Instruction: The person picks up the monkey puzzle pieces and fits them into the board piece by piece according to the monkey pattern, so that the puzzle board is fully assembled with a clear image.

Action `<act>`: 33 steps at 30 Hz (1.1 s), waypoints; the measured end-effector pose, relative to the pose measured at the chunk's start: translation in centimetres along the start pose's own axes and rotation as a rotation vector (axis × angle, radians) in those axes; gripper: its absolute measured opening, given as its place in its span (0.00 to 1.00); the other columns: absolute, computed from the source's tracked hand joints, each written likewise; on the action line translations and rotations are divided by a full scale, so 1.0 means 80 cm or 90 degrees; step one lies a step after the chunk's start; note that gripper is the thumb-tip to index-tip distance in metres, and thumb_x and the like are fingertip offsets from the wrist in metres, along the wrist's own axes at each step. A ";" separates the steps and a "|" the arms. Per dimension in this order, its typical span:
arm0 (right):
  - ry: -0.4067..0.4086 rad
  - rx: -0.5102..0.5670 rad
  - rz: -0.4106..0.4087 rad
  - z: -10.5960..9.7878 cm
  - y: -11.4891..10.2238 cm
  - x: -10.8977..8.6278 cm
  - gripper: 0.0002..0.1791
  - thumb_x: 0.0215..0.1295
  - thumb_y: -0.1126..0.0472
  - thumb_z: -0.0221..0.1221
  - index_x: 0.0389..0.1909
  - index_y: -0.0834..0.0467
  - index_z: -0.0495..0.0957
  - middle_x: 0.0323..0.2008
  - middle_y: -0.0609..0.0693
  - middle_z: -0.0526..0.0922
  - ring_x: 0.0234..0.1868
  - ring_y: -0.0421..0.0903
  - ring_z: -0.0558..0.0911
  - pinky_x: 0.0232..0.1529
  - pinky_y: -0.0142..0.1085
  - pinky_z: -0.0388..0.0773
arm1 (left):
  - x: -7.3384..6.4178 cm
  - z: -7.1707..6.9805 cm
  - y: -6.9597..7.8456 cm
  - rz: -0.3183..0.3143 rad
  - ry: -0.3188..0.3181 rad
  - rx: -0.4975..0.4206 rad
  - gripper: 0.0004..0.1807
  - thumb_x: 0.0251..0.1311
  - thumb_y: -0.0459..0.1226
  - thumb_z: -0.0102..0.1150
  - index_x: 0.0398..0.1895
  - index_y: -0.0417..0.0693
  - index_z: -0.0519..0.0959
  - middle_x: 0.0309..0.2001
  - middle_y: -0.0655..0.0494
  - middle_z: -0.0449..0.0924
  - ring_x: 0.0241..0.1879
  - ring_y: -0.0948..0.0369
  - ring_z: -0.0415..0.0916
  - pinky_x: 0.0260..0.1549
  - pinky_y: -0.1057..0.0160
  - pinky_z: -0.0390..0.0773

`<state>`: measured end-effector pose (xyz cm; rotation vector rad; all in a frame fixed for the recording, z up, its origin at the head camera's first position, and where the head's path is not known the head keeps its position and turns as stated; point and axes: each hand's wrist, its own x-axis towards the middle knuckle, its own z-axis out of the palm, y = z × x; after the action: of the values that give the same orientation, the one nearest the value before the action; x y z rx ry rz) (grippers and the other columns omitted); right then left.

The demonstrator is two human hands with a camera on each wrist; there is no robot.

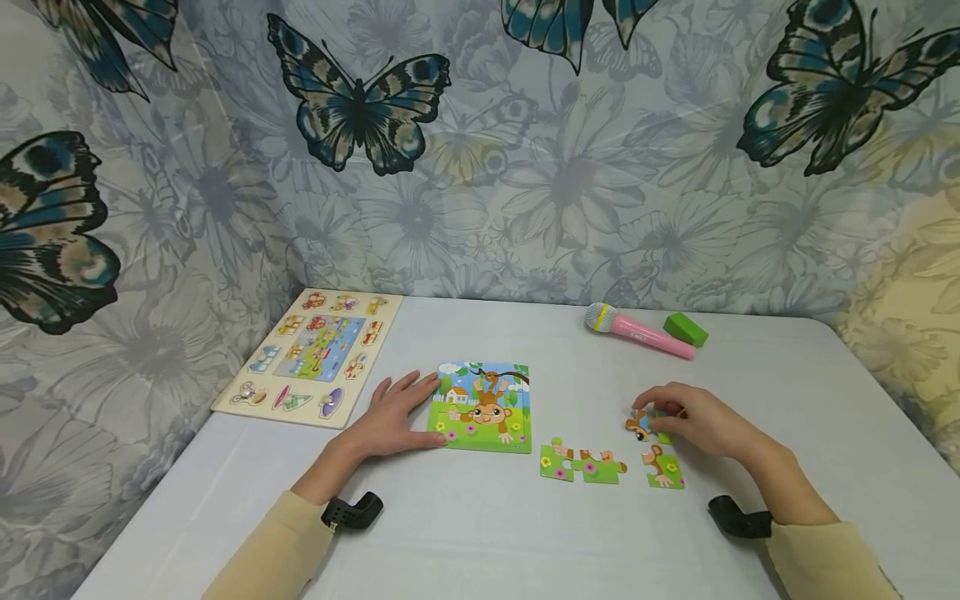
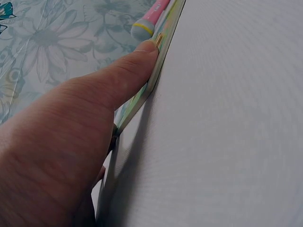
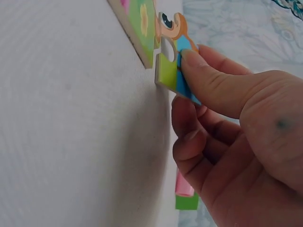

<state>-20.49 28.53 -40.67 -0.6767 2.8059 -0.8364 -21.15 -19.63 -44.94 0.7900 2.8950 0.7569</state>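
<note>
Monkey jigsaw [image 1: 601, 472] on the desk [image 1: 450, 533] looks barely started — two bottom pieces side by side, corner piece [image 1: 666, 472] unjoined — right hand [image 1: 701, 419]'s grip pinching the eye piece [image 3: 166, 73], left hand [image 1: 390, 421] spread against the picture board [image 1: 495, 433], top row unbuilt.

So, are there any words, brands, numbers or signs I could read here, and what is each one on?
No text or number can be read in any of the three views.
Pink microphone: small pale marks on its handle look like lettering, too small and blurred to read.
Monkey picture, loose pieces and large picture board: no readable writing; any fine print would be too small.
</note>
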 end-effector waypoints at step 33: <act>-0.016 0.134 -0.039 -0.011 0.003 0.005 0.15 0.70 0.64 0.63 0.55 0.59 0.79 0.39 0.51 0.75 0.30 0.43 0.75 0.33 0.33 0.74 | -0.001 -0.001 0.002 -0.001 0.000 0.011 0.53 0.54 0.62 0.68 0.78 0.44 0.62 0.76 0.51 0.60 0.77 0.46 0.47 0.69 0.34 0.38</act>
<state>-21.20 28.99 -40.06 -0.7348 2.6363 -1.1065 -21.05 -19.61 -44.81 0.7898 2.9057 0.7322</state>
